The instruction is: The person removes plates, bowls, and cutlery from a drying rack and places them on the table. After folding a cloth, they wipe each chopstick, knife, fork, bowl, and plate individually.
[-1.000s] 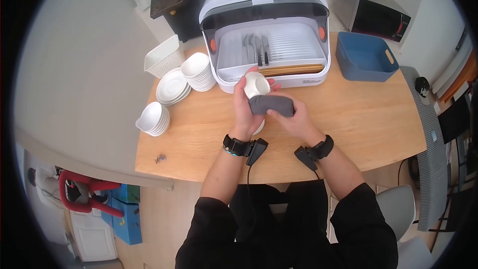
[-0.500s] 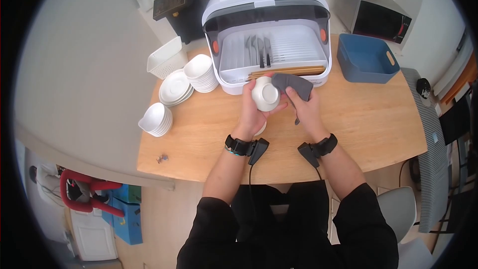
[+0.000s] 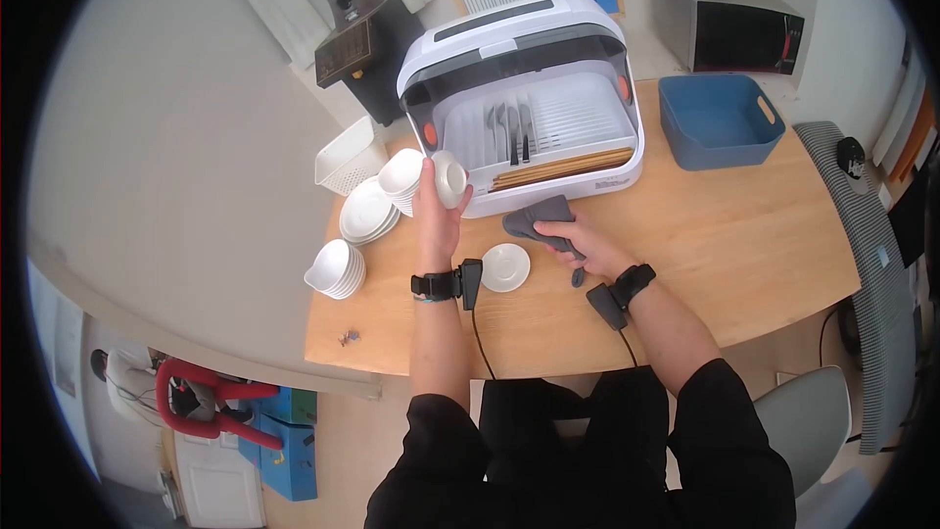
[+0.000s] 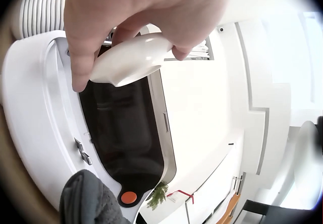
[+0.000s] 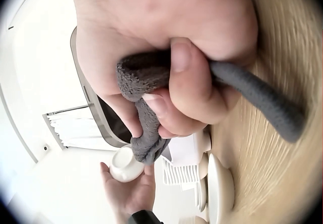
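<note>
A small white bowl (image 3: 449, 180) is gripped by the left hand (image 3: 438, 220), in front of the stacked bowls (image 3: 399, 172) at the cabinet's left corner. In the left wrist view the fingers curl round the bowl (image 4: 132, 58). The right hand (image 3: 592, 247) grips a crumpled grey cloth (image 3: 541, 218) over the table, before the white cabinet (image 3: 627, 168). Seen from the right wrist, fingers and thumb pinch the cloth (image 5: 146, 128), one end hanging out. Between the hands a small white saucer (image 3: 506, 267) lies on the table.
White plates (image 3: 368, 211), another stack of bowls (image 3: 336, 269) and a white basket (image 3: 351, 157) stand at the left. Cutlery (image 3: 513, 132) and chopsticks (image 3: 563, 168) lie in the cabinet. A blue bin (image 3: 720, 127) stands at the right, a microwave (image 3: 729, 27) behind.
The left hand has moved left with the bowl, away from the cloth. The right hand has lowered slightly with the cloth, and the saucer has come into full view. The head view has shifted.
</note>
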A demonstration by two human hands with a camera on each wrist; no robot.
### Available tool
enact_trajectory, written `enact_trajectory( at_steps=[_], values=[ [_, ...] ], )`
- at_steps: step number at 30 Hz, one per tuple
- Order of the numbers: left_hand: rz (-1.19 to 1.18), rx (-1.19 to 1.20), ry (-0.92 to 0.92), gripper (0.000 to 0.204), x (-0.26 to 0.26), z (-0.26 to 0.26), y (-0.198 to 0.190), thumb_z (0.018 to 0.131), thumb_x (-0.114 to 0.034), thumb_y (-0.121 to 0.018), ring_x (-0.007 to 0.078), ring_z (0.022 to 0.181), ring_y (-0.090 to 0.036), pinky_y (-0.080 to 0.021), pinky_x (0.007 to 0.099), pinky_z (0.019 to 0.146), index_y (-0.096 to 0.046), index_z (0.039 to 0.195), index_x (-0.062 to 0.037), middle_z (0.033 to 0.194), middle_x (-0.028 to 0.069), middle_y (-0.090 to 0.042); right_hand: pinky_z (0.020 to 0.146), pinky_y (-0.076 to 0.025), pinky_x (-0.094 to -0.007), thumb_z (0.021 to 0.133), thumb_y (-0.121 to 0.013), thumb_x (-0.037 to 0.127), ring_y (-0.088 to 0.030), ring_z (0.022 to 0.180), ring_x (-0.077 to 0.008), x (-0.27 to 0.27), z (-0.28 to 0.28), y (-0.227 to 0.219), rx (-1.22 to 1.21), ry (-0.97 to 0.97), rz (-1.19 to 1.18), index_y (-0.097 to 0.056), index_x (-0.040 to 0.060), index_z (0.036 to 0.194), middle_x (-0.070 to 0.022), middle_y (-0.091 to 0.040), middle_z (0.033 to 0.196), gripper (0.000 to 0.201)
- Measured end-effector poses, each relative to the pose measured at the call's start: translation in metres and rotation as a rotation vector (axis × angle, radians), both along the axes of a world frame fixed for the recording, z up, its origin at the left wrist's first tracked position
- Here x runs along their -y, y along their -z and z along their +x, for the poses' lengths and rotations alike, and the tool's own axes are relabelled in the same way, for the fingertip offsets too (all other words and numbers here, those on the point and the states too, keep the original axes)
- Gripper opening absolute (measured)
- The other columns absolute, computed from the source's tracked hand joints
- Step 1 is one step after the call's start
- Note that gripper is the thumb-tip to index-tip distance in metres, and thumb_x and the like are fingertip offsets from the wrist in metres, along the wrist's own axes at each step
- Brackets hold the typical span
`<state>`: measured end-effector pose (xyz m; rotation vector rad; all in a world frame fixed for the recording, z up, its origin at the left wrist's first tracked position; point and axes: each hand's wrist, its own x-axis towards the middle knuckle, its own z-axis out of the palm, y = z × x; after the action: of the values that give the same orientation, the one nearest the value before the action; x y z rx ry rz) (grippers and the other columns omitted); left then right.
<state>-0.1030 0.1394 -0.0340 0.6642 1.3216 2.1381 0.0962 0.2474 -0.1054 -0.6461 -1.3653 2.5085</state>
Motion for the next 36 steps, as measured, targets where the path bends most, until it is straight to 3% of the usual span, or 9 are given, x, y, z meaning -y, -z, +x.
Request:
enact_trajectory(
  at_steps=[5,7,8,11,12,14,21,29,36],
  values=[
    [-0.184,-0.222,-0.060,0.051,-0.036,-0.032,-0.010,0.099,-0.048,-0.047,0.0178,0.089,-0.062,-0.057,0.0356,0.072,-0.059,0.112,-0.0004,0.110,0.0103,-0.061,0.037,-0.019,-0.0206,0.083,-0.074,0.027,-0.033,0.046,-0.0047,-0.002,0.002,-0.004,-0.019,-0.024,-0.039,-0.052,0.0092,0.111,-0.0034,-0.052,0.076,0.040],
    [-0.369,-0.528,-0.344,0.050,-0.051,-0.033,-0.017,0.099,-0.044,-0.048,0.0191,0.089,-0.063,-0.056,0.0353,0.068,-0.057,0.113,0.0022,0.109,0.0145,-0.061,0.037,-0.019,-0.0206,0.083,-0.074,0.027,-0.034,0.046,-0.0047,-0.003,0.002,-0.002,-0.015,-0.030,-0.037,-0.053,0.0093,0.111,-0.0034,-0.052,0.076,0.040],
    [-0.482,-0.616,-0.375,0.037,-0.055,-0.034,-0.021,0.098,-0.029,-0.053,0.0266,0.091,-0.064,-0.055,0.0367,0.071,-0.055,0.114,0.0038,0.110,0.0234,-0.060,0.037,-0.019,-0.0207,0.083,-0.074,0.027,-0.034,0.046,-0.0047,-0.003,0.002,-0.002,-0.010,-0.032,-0.035,-0.053,0.0094,0.111,-0.0034,-0.052,0.077,0.040],
    [-0.354,-1.187,-0.563,0.030,-0.076,-0.077,0.016,0.092,-0.012,-0.056,0.0312,0.095,-0.063,-0.055,0.0386,0.076,-0.053,0.119,-0.0015,0.111,0.0218,-0.060,0.037,-0.019,-0.0208,0.083,-0.075,0.028,-0.034,0.046,-0.0047,-0.003,0.004,-0.004,-0.014,-0.038,-0.030,-0.053,0.0093,0.110,-0.0034,-0.052,0.077,0.039],
    [-0.356,-1.186,-0.562,0.030,-0.076,-0.078,0.017,0.092,-0.012,-0.056,0.0312,0.095,-0.063,-0.055,0.0386,0.076,-0.053,0.119,-0.0015,0.111,0.0218,-0.060,0.037,-0.019,-0.0208,0.083,-0.075,0.028,-0.034,0.046,-0.0047,-0.003,0.004,-0.004,-0.013,-0.038,-0.032,-0.053,0.0093,0.110,-0.0034,-0.052,0.077,0.039],
    [-0.641,-1.421,-0.483,0.035,-0.074,-0.079,0.019,0.079,0.003,-0.058,0.0389,0.094,-0.063,-0.053,0.0420,0.079,-0.059,0.113,-0.0017,0.105,0.0257,-0.063,0.037,-0.019,-0.0210,0.083,-0.075,0.028,-0.034,0.046,-0.0049,-0.002,0.002,-0.003,0.004,-0.038,-0.026,-0.053,0.0093,0.109,-0.0033,-0.052,0.076,0.039],
    [-0.893,-1.490,-0.213,0.023,-0.071,-0.057,0.006,0.080,-0.009,-0.060,0.0420,0.098,-0.063,-0.051,0.0479,0.086,-0.068,0.101,-0.0028,0.102,0.0271,-0.065,0.037,-0.019,-0.0212,0.083,-0.075,0.028,-0.034,0.046,-0.0049,-0.001,0.001,-0.004,0.002,-0.047,-0.021,-0.053,0.0093,0.107,-0.0032,-0.052,0.075,0.038],
    [-0.973,-1.403,-0.057,0.041,-0.080,-0.068,0.004,0.082,-0.014,-0.059,0.0433,0.091,-0.065,-0.052,0.0481,0.084,-0.057,0.121,-0.0022,0.095,0.0295,-0.066,0.037,-0.019,-0.0212,0.083,-0.075,0.029,-0.035,0.045,-0.0049,-0.001,0.001,-0.005,0.004,-0.052,0.002,-0.053,0.0093,0.106,-0.0032,-0.052,0.076,0.038],
    [-0.917,-1.396,-0.341,0.037,-0.080,-0.072,0.007,0.080,-0.003,-0.059,0.0473,0.089,-0.064,-0.054,0.0485,0.079,-0.051,0.116,0.0016,0.093,0.0298,-0.065,0.037,-0.019,-0.0209,0.082,-0.075,0.029,-0.034,0.046,-0.0046,-0.002,0.002,-0.005,-0.004,-0.068,-0.008,-0.053,0.0090,0.106,-0.0031,-0.052,0.076,0.038]
  ],
)
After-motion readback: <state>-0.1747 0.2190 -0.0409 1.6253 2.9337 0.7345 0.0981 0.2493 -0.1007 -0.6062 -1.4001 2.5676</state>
